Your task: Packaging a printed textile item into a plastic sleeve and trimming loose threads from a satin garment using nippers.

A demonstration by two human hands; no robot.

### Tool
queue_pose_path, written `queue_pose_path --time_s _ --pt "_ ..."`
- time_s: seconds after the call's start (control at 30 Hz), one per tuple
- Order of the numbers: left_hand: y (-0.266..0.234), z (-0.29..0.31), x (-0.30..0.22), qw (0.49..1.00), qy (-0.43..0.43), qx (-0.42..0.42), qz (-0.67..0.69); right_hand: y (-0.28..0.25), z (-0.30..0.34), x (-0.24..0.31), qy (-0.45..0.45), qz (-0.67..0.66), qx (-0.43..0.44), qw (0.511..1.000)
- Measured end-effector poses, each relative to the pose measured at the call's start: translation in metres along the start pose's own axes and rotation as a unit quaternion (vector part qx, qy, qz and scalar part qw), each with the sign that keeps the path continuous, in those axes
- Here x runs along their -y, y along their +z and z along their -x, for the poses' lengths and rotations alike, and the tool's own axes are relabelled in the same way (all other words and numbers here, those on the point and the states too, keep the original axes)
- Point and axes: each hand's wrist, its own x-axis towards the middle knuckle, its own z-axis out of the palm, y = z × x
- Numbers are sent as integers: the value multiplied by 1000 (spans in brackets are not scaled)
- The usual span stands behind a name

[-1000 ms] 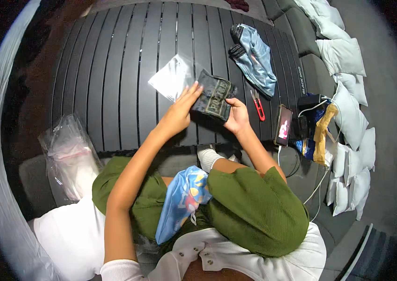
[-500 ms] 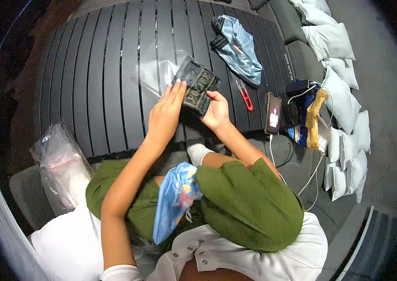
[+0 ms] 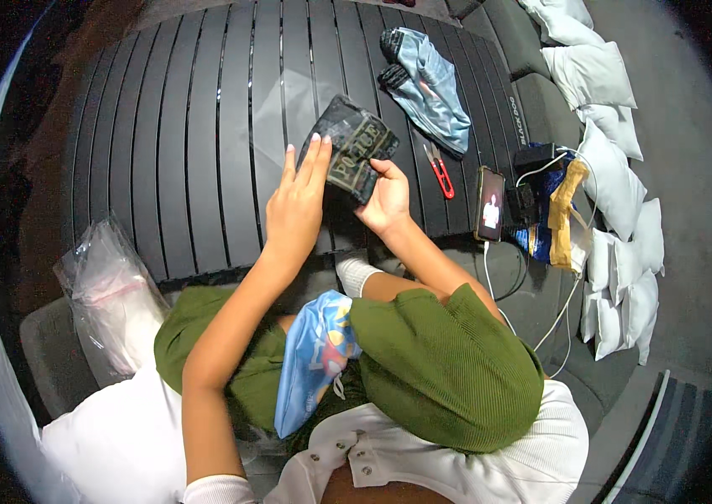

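Above the slatted table, a folded dark cloth piece [image 3: 353, 147] with printed lettering is tilted between my two hands. My right hand [image 3: 386, 200] grips its lower right edge, thumb on top and the other fingers underneath. Along the left edge lies my left hand [image 3: 298, 197], open, its fingers stretched out and slightly apart against the cloth; its thumb is hidden. A clear plastic bag [image 3: 270, 118] spreads flat on the slats just beyond my left fingertips. Whether the cloth piece has its own clear wrapping, I cannot tell.
The black slatted table [image 3: 175, 160] holds blue cloth pieces [image 3: 431, 88], red thread snips [image 3: 441, 172] and a phone [image 3: 490, 204] on a white cable. Light blue printed cloth [image 3: 314, 361] rests on my lap. Plastic bags [image 3: 114, 302] sit left; white pillow-like packets [image 3: 616, 176] line the right.
My left fingers have spread a little and shifted slightly left along the cloth piece. The clear bag beyond them now lies flatter. My right hand keeps its grip.
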Motion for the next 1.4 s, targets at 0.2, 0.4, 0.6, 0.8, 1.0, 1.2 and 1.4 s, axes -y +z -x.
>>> queue_pose_path --time_s 0.2,0.4,0.6,0.8,1.0,1.2,1.4 --pt "-2 3 -9 1000 -2 17 14 1 1 -7 -7 -6 3 1000" --pt "-2 5 -11 1000 -5 16 -3 1 -1 -10 -9 14 16 1000" --pt "3 0 0 1000 10 -20 -12 8 3 -2 -11 13 22 1000" --pt "5 -2 2 995 -3 -19 95 4 0 0 -39 3 4 999" --pt "12 1 4 995 -6 -16 101 4 -2 -8 -23 12 42 999" --pt "8 -1 3 995 -21 -8 101 3 0 -1 -12 22 31 999" --pt "9 0 3 997 -2 -19 75 -6 -3 6 1 -21 87 996"
